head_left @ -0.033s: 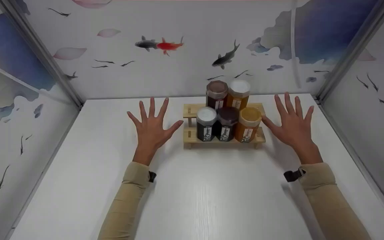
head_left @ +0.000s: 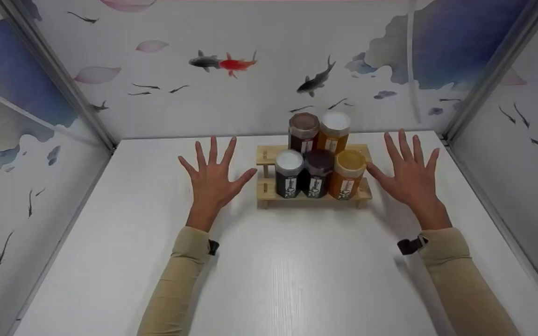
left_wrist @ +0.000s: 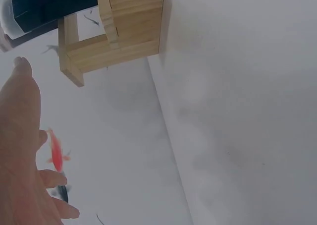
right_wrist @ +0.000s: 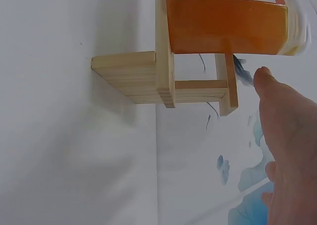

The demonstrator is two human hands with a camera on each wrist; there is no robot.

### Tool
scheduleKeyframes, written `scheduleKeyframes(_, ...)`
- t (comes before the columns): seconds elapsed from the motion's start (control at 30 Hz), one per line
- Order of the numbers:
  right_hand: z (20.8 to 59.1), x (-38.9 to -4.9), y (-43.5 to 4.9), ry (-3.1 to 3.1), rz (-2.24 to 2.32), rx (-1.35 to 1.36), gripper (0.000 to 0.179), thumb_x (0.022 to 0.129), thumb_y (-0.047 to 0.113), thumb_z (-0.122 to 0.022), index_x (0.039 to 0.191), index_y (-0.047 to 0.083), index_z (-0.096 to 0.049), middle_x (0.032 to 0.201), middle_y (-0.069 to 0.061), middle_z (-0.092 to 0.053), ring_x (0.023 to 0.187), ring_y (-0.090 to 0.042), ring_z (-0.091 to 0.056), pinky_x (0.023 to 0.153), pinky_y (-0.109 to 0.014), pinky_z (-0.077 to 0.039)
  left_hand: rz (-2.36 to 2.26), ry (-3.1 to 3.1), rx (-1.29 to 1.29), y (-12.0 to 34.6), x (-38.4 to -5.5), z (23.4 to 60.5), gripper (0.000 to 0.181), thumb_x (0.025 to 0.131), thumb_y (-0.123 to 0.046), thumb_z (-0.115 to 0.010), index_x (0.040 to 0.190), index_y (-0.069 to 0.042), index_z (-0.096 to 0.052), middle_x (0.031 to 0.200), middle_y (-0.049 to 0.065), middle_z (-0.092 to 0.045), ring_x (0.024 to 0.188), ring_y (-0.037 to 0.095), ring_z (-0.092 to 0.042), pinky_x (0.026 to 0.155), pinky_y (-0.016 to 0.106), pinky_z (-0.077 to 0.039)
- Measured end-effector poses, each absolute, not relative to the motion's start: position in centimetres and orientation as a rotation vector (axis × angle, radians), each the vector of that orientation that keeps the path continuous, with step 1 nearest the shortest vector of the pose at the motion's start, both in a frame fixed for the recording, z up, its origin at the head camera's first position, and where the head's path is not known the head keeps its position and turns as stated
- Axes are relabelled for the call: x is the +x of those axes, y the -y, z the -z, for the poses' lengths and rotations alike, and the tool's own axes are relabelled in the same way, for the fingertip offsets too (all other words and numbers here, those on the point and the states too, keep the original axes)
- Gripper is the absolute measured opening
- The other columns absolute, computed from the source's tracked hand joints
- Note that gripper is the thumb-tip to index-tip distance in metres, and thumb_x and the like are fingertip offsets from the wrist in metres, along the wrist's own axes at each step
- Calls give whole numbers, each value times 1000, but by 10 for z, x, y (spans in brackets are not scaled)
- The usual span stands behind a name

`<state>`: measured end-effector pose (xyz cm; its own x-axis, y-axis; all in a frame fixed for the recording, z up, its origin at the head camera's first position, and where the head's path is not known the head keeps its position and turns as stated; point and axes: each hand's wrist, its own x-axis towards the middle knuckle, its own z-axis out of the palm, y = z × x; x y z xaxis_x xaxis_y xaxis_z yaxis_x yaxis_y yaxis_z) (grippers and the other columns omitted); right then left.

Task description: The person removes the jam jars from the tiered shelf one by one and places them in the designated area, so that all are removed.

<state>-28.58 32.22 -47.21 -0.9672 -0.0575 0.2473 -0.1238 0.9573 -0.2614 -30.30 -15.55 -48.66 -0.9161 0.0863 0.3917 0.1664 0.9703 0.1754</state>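
A two-tier wooden rack (head_left: pixel 268 190) stands toward the back of the white table, holding several lidded jars. On its lower step are a dark jar with a white lid (head_left: pixel 289 161), a dark-lidded jar (head_left: pixel 318 163) and an amber jar (head_left: pixel 345 179) with a yellow lid. Behind them sit a brown-lidded jar (head_left: pixel 304 123) and a white-lidded amber jar (head_left: pixel 336 123). My left hand (head_left: pixel 213 184) is spread, palm down, left of the rack, thumb pointing at it. Fingers spread too, my right hand (head_left: pixel 409 179) has its thumb tip close beside the amber jar (right_wrist: pixel 225 27). Both hold nothing.
White panels painted with fish and blue patches enclose the table (head_left: pixel 269 270) at the back and both sides. Grey metal posts (head_left: pixel 59 70) mark the corners. Dark straps (head_left: pixel 411 246) show at both sleeve cuffs.
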Motion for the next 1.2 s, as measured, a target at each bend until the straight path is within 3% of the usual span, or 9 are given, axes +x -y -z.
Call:
scheduleKeyframes(0.27, 474, -283, -323, 2863, -408, 121, 95, 102, 80, -44, 176, 32, -8, 184, -11, 3, 169, -45, 4, 125, -79, 18, 278, 2750, -189, 150, -304, 485, 101, 89, -100, -31, 173, -47, -12, 183, 12, -11, 167, 53, -6, 120, 89, 6)
scheduleKeyframes(0.43, 475, -279, -323, 2832, -435, 113, 89, 105, 74, -46, 176, 31, -14, 184, -12, 2, 170, -43, 1, 129, -74, 14, 278, 2688, -236, 146, -305, 486, 98, 92, -95, -37, 173, -43, -19, 182, 13, -19, 168, 47, -13, 123, 87, 0)
scheduleKeyframes(0.5, 477, -277, -321, 2791, -472, 107, 85, 106, 68, -50, 175, 30, -20, 184, -13, -4, 170, -43, -5, 132, -73, 5, 289, 2636, -265, 143, -305, 486, 94, 95, -91, -41, 173, -39, -25, 180, 13, -26, 167, 44, -21, 126, 83, -5)
scheduleKeyframes(0.6, 485, -275, -315, 2701, -573, 88, 75, 108, 57, -57, 172, 28, -32, 182, -15, -19, 166, -44, -23, 130, -73, -19, 351, 2549, -322, 136, -304, 487, 87, 101, -81, -48, 171, -31, -35, 176, 12, -37, 164, 38, -32, 132, 73, -16)
scheduleKeyframes(0.73, 504, -273, -303, 2588, -864, 48, 61, 110, 44, -59, 164, 19, -44, 171, -17, -41, 150, -44, -50, 115, -69, -47, 567, 2428, -440, 119, -301, 488, 74, 106, -66, -57, 163, -21, -49, 167, 9, -50, 156, 31, -46, 133, 57, -31)
scheduleKeyframes(0.83, 519, -272, -293, 2535, -1146, 8, 54, 112, 38, -57, 158, 11, -48, 161, -18, -50, 137, -41, -60, 107, -61, -56, 814, 2339, -558, 104, -300, 487, 63, 107, -57, -61, 158, -20, -55, 162, 5, -56, 152, 24, -51, 129, 49, -39)
scheduleKeyframes(1.03, 538, -274, -281, 2603, -1438, -72, 53, 112, 38, -55, 155, 7, -50, 154, -19, -56, 130, -37, -62, 105, -51, -57, 1187, 2180, -785, 75, -300, 485, 46, 107, -42, -69, 149, -25, -65, 153, 2, -62, 143, 15, -58, 116, 42, -54)
scheduleKeyframes(1.2, 543, -273, -281, 2676, -1439, -50, 51, 112, 35, -56, 154, 7, -54, 149, -16, -60, 123, -33, -60, 96, -37, -56, 1321, 2181, -802, 61, -299, 495, 36, 106, -37, -72, 142, -33, -72, 157, 2, -58, 138, 17, -61, 111, 42, -57)
